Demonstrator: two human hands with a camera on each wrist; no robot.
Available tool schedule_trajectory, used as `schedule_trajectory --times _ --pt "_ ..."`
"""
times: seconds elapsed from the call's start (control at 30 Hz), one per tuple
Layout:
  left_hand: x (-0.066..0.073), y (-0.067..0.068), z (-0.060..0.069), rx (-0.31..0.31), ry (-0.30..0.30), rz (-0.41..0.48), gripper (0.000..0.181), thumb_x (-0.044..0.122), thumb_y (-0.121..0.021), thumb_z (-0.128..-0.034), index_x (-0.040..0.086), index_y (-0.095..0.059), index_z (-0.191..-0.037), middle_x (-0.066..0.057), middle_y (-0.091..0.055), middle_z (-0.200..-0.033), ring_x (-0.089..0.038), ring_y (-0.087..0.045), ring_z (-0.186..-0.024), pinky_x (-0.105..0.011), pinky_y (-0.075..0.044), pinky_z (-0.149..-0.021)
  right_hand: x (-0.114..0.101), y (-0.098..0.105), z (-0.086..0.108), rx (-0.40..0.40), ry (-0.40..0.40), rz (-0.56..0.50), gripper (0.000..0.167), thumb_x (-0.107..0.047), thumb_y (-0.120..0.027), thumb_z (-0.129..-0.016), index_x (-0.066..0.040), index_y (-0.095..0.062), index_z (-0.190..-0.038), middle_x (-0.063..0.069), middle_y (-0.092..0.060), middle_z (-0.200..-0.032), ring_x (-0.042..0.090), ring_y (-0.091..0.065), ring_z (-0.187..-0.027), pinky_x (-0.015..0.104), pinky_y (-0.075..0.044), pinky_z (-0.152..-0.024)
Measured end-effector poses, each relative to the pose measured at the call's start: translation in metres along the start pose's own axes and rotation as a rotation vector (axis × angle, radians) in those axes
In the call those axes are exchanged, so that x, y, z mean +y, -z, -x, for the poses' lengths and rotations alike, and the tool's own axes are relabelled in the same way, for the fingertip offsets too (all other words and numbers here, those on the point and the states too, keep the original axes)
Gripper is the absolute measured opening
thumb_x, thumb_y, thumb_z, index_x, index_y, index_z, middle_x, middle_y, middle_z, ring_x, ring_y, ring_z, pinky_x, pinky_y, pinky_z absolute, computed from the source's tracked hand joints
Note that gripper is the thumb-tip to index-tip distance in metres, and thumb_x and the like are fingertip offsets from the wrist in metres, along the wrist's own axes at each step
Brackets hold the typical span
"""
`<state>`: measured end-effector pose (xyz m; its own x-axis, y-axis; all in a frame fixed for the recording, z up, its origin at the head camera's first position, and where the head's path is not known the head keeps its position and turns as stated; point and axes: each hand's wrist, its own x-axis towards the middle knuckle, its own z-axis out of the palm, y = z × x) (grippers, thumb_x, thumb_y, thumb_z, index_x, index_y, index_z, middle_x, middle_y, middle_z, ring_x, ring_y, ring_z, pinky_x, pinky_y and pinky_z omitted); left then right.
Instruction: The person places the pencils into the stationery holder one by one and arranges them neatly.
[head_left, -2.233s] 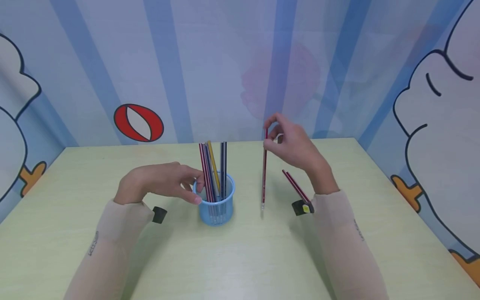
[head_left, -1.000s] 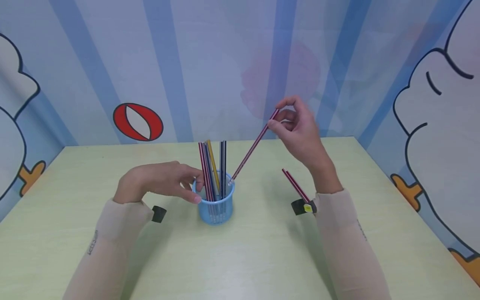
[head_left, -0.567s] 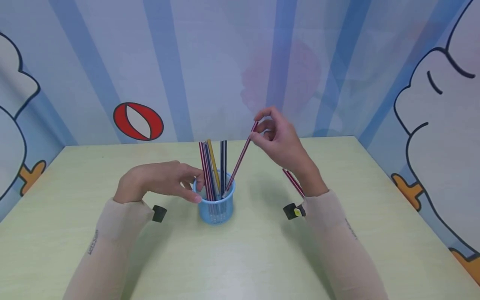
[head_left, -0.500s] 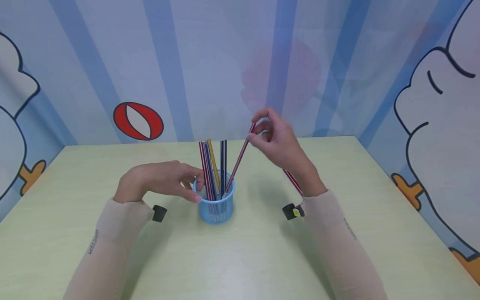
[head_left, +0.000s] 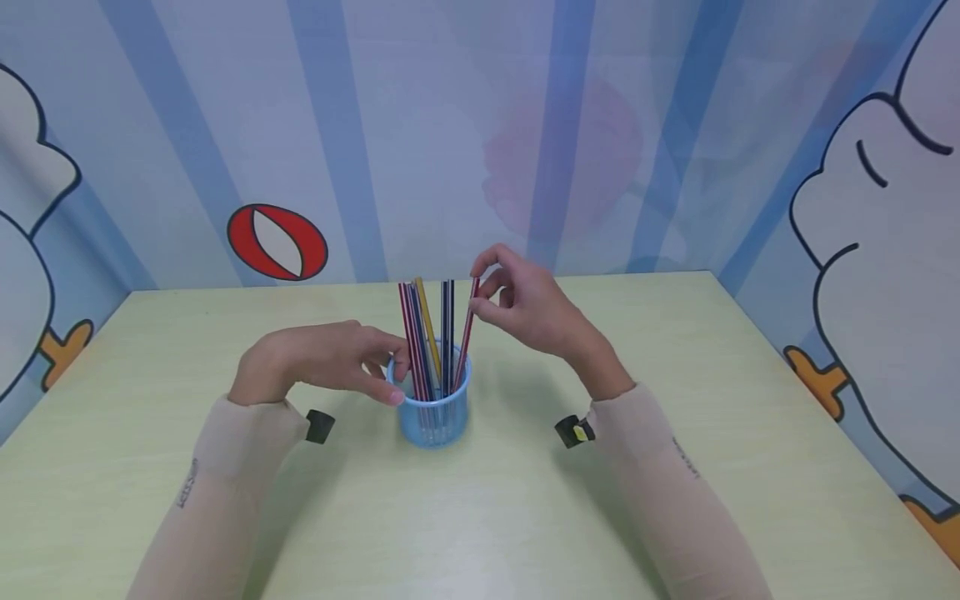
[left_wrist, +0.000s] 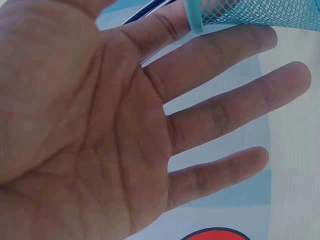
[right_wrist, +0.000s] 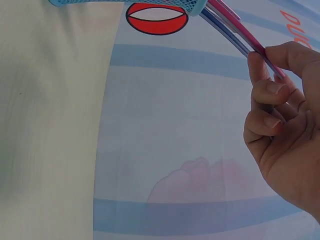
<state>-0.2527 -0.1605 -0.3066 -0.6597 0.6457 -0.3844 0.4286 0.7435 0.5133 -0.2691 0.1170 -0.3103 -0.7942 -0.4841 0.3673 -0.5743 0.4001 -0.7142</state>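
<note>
A light-blue mesh pencil cup (head_left: 433, 427) stands on the table. Several striped pencils (head_left: 413, 342) in red and dark blue stand inside it, along with a yellow pencil (head_left: 427, 325). From the left, my left hand (head_left: 330, 358) holds the cup's rim, index finger inside; in the left wrist view its other fingers (left_wrist: 240, 112) are straight. My right hand (head_left: 528, 304) pinches the top of a red striped pencil (head_left: 467, 337) between thumb and fingers. That pencil leans slightly, its lower end within the cup at the right side. The right wrist view shows the same pinch (right_wrist: 267, 62).
The pale table (head_left: 480, 517) ends at a blue striped backdrop (head_left: 450, 150) with a printed red ball (head_left: 277, 242). Black straps (head_left: 575, 432) show at both wrists.
My right hand has brought the red pencil leftward from beside the cup, tilted it, and lowered it in. My left hand has stayed at the rim. The red pencils lying at right are now hidden.
</note>
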Motion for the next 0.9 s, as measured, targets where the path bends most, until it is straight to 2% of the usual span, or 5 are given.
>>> schedule_trajectory --times 0.13,0.37,0.63,0.9 --pt "0.001 0.000 0.000 0.002 0.004 -0.003 0.027 0.042 -0.074 -0.0895 0.022 -0.059 -0.100 -0.002 -0.065 -0.127 -0.022 -0.063 -0.114 -0.049 -0.048 -0.095 0.002 0.000 0.000 -0.027 -0.002 0.016 0.025 -0.009 -0.065 -0.095 -0.010 -0.051 -0.116 0.002 -0.068 -0.091 0.021 -0.056 -0.065 0.034 -0.047 -0.062" --pt "0.001 0.000 0.000 0.002 0.012 -0.003 0.028 0.043 -0.074 -0.0893 0.022 -0.059 -0.100 -0.001 -0.065 -0.126 -0.022 -0.063 -0.113 -0.048 -0.049 -0.094 0.002 0.003 0.002 -0.065 -0.024 0.039 0.029 -0.013 -0.066 -0.096 -0.018 -0.052 -0.121 0.001 -0.069 -0.088 0.020 -0.057 -0.061 0.035 -0.047 -0.060" --pt "0.000 0.000 0.001 0.004 -0.002 0.011 0.027 0.042 -0.074 -0.0895 0.021 -0.059 -0.099 -0.001 -0.066 -0.123 -0.021 -0.064 -0.111 -0.047 -0.048 -0.093 0.001 0.007 0.002 -0.132 -0.048 0.127 0.044 -0.018 -0.064 -0.098 -0.026 -0.052 -0.140 -0.001 -0.069 -0.091 0.024 -0.060 -0.070 0.036 -0.050 -0.062" --pt "0.001 0.001 0.001 0.003 -0.001 0.006 0.028 0.041 -0.074 -0.0897 0.020 -0.059 -0.099 -0.001 -0.066 -0.123 -0.021 -0.064 -0.111 -0.045 -0.049 -0.092 0.003 0.011 0.003 -0.161 -0.031 0.171 0.050 -0.017 -0.063 -0.099 -0.029 -0.048 -0.146 0.001 -0.070 -0.095 0.018 -0.060 -0.070 0.036 -0.051 -0.065"
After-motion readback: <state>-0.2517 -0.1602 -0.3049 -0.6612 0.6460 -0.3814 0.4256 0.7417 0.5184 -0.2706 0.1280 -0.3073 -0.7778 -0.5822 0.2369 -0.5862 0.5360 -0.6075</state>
